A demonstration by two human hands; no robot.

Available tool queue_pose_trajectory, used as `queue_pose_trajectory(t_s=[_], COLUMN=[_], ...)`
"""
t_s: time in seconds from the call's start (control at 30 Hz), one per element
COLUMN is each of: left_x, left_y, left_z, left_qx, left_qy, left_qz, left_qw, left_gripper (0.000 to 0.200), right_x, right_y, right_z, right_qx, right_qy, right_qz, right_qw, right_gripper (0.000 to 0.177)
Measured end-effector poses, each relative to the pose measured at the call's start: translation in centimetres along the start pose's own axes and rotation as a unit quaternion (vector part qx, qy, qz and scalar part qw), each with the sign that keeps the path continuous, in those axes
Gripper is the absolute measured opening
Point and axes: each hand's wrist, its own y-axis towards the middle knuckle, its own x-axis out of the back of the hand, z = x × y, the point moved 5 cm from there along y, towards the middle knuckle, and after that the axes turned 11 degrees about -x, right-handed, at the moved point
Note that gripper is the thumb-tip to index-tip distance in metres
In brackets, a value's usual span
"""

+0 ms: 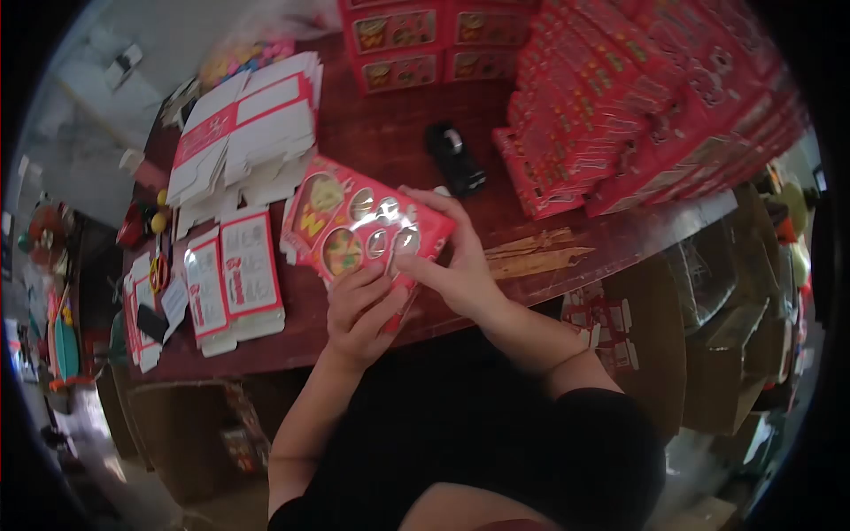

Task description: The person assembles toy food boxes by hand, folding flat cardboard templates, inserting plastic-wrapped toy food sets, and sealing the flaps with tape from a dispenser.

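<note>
A red printed cardboard box (pixel 359 217) with several round cut-out windows is held tilted above the table's front part. My left hand (pixel 361 310) grips its lower edge, fingers curled against the front. At the box's right end my right hand (pixel 456 257) is closed around it, thumb on the front face and fingers behind. What lies inside the box is hard to make out. Just left of it are flat red-and-white cartons (pixel 251 265), and a stack of white-and-red folded cartons (pixel 270 124) stands behind.
Red boxes (pixel 398 44) stand upright at the back, and a large pile of red packs (pixel 637 106) covers the right side. A black tape dispenser-like object (pixel 456 159) lies mid-table. Yellow-handled scissors (pixel 159 273) are at left; an open brown carton (pixel 651 327) stands below the right edge.
</note>
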Motion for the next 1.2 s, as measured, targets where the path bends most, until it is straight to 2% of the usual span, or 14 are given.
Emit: queue_pose_trajectory(t_s=[0.13,0.27,0.37,0.43,0.5,0.6,0.67,0.7,0.77,0.87,0.93,0.97,1.1,1.2], left_x=[3.5,9.0,10.2,11.2,11.2,11.3,11.8,12.3,13.8,15.5,15.3,15.2,8.7,1.7], left_y=[-0.2,-9.1,-12.4,-15.9,-18.0,-14.4,-13.3,-13.3,-18.0,-17.8,-10.8,-9.1,-7.1,-8.6], left_z=[5.0,15.2,16.7,17.4,18.3,17.1,17.1,17.5,20.9,22.4,17.7,16.1,10.1,6.2], left_qx=[0.13,0.396,0.531,0.618,0.601,0.626,0.645,0.639,0.587,0.594,0.577,0.573,0.554,0.527], left_qy=[0.166,0.357,0.338,0.32,0.345,0.34,0.344,0.356,0.293,0.237,0.243,0.265,-0.083,-0.2], left_qz=[-0.018,0.143,0.205,0.242,0.262,0.268,0.272,0.265,0.186,0.153,0.087,0.055,-0.142,-0.048], left_qw=[0.977,0.834,0.75,0.676,0.672,0.649,0.626,0.628,0.732,0.753,0.775,0.773,0.816,0.824], left_gripper=[0.083,0.097,0.104,0.109,0.118,0.119,0.119,0.12,0.112,0.052,0.038,0.037,0.03,0.045], right_x=[5.2,12.3,16.3,17.4,22.1,18.1,16.4,15.2,12.1,8.1,5.6,4.6,1.5,1.0], right_y=[1.3,1.6,2.2,2.0,1.7,-1.7,-2.6,-2.7,-2.6,-1.4,-0.8,-0.5,1.0,2.7], right_z=[6.5,18.0,24.1,26.3,27.6,26.0,23.1,21.0,16.2,7.2,1.6,-0.8,-6.5,-8.2], right_qx=[0.106,0.311,0.272,0.244,0.225,0.276,0.344,0.368,0.384,0.331,0.212,0.138,-0.008,-0.079], right_qy=[0.051,0.044,-0.028,-0.197,-0.493,-0.576,-0.461,-0.454,-0.457,-0.415,-0.377,-0.348,-0.233,-0.035], right_qz=[-0.105,-0.223,-0.355,-0.487,-0.555,-0.654,-0.569,-0.521,-0.405,-0.225,-0.132,-0.087,0.023,0.038], right_qw=[0.988,0.923,0.894,0.815,0.631,0.406,0.588,0.621,0.693,0.817,0.892,0.923,0.972,0.996], right_gripper=[0.065,0.055,0.046,0.042,0.046,0.042,0.036,0.034,0.033,0.04,0.05,0.056,0.096,0.087])
